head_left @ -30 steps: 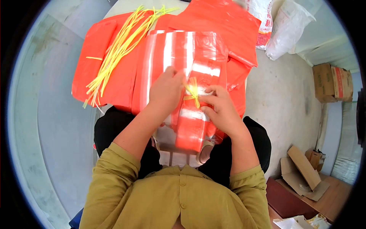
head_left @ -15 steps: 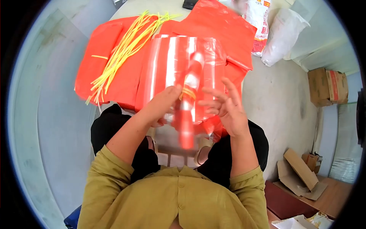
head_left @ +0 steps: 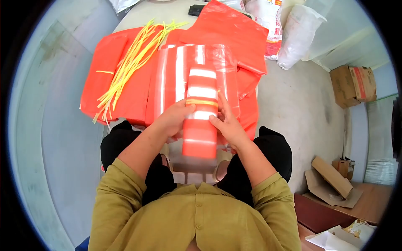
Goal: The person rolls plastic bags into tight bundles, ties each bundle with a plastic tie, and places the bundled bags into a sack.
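Observation:
A folded red plastic bundle (head_left: pixel 200 136) is held up between my two hands, with a yellow tie flat around its middle. My left hand (head_left: pixel 173 119) grips its left edge, thumb on top near the tie. On the right edge, my right hand (head_left: pixel 229 125) is closed with its thumb on the front. Behind the bundle lie red-and-clear striped plastic bags (head_left: pixel 167 75). Loose yellow strips (head_left: pixel 133 62) rest across red bags (head_left: pixel 104 54) to the left.
More red plastic (head_left: pixel 234 33) covers the table's (head_left: pixel 144 14) right side. A black object (head_left: pixel 195 10) sits at the back. White sacks (head_left: pixel 298 35) stand beyond it, and cardboard boxes (head_left: pixel 351 85) are at the right. Flattened cardboard (head_left: pixel 331 178) lies lower right.
The bundle has turned over, so the knot no longer faces up and the tie shows as a plain band. My right hand let go, then closed on the bundle again.

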Motion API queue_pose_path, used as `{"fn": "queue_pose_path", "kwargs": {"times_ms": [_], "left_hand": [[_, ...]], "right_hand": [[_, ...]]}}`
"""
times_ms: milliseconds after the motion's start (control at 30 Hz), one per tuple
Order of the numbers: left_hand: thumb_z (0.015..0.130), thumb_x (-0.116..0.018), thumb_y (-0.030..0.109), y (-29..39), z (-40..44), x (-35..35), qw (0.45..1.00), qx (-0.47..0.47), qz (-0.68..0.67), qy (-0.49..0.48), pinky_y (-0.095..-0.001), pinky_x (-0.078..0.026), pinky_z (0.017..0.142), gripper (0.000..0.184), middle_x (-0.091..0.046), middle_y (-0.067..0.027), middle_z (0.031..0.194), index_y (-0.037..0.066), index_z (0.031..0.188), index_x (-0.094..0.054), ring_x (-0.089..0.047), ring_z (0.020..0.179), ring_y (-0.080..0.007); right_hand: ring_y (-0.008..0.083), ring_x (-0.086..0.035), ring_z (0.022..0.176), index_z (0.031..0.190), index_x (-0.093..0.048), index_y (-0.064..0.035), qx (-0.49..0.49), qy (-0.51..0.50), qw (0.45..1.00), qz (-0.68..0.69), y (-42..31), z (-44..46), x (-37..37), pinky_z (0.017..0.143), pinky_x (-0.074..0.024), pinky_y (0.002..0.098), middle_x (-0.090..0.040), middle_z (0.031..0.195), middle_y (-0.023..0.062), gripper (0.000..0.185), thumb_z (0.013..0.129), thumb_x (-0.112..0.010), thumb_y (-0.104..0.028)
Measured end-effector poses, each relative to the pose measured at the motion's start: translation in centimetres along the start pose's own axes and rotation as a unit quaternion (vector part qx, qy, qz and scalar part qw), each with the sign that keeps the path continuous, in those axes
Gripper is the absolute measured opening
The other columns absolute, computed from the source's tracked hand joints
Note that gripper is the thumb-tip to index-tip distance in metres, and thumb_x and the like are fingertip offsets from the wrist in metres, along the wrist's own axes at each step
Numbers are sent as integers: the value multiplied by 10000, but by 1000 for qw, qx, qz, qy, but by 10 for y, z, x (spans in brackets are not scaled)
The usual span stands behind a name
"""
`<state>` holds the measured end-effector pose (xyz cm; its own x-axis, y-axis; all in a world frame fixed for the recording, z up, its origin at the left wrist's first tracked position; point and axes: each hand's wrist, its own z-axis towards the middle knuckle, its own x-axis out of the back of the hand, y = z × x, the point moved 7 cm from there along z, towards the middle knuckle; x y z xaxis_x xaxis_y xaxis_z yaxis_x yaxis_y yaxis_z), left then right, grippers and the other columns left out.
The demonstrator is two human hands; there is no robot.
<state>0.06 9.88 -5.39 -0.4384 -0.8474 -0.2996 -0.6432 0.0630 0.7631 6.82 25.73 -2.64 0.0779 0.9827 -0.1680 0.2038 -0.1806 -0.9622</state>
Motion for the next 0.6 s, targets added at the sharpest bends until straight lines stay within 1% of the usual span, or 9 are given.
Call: {"fn": "queue_pose_path", "kwargs": {"times_ms": [100,167,200,300,333,367,433,467,600], "left_hand": [[1058,-612,331,17,-4,2,924,-45,374,62,-465,-561,811,424,-695,-182,1243,10,1334,-589,-694,1089,-310],[1038,-630,370,41,-11,-6,822,-106,551,100,-479,-535,778,440,-701,-197,1203,18,1301,-609,-691,1051,-346],[1018,-639,347,51,-12,-9,802,-90,579,117,-492,-526,868,413,-674,-213,1220,33,1285,-616,-657,1091,-391],[996,-662,336,52,0,-5,729,-325,577,175,-474,-506,984,466,-639,-203,1326,34,1345,-600,-618,1205,-378],[983,-675,326,55,-4,-11,713,-381,564,168,-464,-464,1093,541,-564,-206,1454,42,1429,-563,-546,1322,-397],[986,-669,341,52,2,-13,672,-368,618,176,-526,-394,1178,627,-455,-213,1584,84,1532,-496,-437,1449,-425],[987,-654,382,39,14,-16,620,-336,685,182,-599,-310,1219,677,-346,-217,1668,132,1583,-453,-314,1539,-439],[987,-635,433,28,30,-10,624,-290,708,157,-641,-247,1237,717,-267,-199,1716,170,1617,-416,-235,1585,-419],[988,-620,446,18,38,-13,575,-270,755,163,-643,-251,1234,736,-281,-186,1719,169,1633,-396,-235,1594,-394]], "right_hand": [[245,-531,1366,1658,-318,-91,-69,-17,997,20,22,-3,2,1118,-470,378,-475,1564,178,798,953,-688,-34],[247,-478,1424,1642,-358,-77,-137,-4,986,97,17,-11,9,1160,-426,375,-474,1580,166,790,931,-699,-26],[248,-451,1453,1634,-378,-70,-170,1,976,136,12,-16,13,1182,-403,374,-473,1588,160,787,920,-704,-23],[234,-452,1455,1617,-403,-42,-83,11,986,141,7,-25,66,1197,-384,369,-456,1619,136,790,898,-728,-56],[227,-449,1459,1612,-409,-32,-64,32,990,123,-11,-36,82,1202,-378,366,-451,1625,128,788,896,-735,-80],[219,-446,1462,1606,-415,-22,-44,55,992,105,-34,-50,101,1206,-371,363,-446,1632,120,788,894,-743,-105],[227,-482,1438,1606,-418,-37,25,123,989,72,-65,-83,156,1182,-420,380,-463,1613,128,807,874,-755,-69],[233,-510,1414,1609,-412,-43,54,146,982,108,-86,-106,172,1159,-453,391,-478,1598,134,815,865,-747,-32],[254,-584,1339,1615,-397,-66,241,245,923,172,-121,-205,239,1098,-529,420,-520,1550,150,840,847,-707,68]]}}
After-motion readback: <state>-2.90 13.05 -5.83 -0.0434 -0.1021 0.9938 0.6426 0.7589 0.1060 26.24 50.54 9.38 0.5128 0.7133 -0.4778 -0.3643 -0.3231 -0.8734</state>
